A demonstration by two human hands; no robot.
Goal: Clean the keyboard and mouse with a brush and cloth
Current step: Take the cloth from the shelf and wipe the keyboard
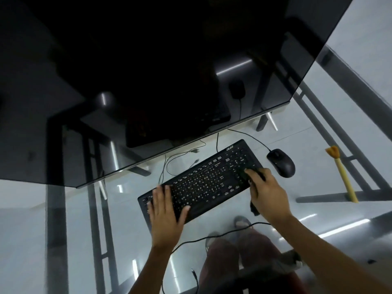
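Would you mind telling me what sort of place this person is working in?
Probably a computer desk in a home or office: a glass table carries a large dark monitor, a black keyboard and a wired mouse. The right hand presses a dark cloth onto the keys, and a brush lies nearby.

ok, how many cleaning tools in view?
2. A yellow brush lies on the glass table right of the mouse; a dark cloth is under the right hand on the keyboard.
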